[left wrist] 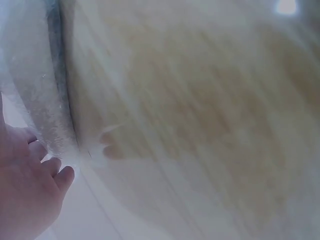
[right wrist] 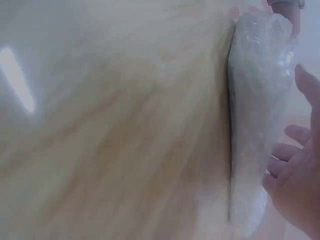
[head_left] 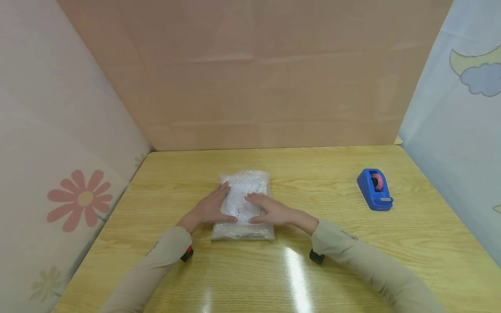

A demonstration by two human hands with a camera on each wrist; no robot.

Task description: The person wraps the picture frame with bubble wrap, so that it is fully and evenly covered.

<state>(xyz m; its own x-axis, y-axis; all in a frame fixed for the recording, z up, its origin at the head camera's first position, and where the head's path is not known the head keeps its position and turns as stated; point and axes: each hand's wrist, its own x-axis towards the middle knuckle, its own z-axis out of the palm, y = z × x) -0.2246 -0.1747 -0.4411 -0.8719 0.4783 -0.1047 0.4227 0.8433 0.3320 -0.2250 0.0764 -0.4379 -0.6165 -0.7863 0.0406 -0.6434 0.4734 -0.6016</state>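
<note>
A flat package in clear bubble wrap (head_left: 244,182) lies on the table in front of the person. The left hand (head_left: 211,208) rests along its left side, fingers extended and thumb across the top. Over the right part of the wrap lies the right hand (head_left: 272,209), its fingers pointing left and its thumb apart from them. In the left wrist view the left hand's fingers (left wrist: 65,177) touch the package's side. The right wrist view has the right hand (right wrist: 300,170) beside the bubble wrap (right wrist: 255,110). What is inside the wrap cannot be made out.
A blue tape dispenser (head_left: 369,191) with a pinkish roll stands at the right of the wooden table (head_left: 156,182). Behind the table rises a brown backdrop (head_left: 254,87). Pale printed sheets hang at both sides.
</note>
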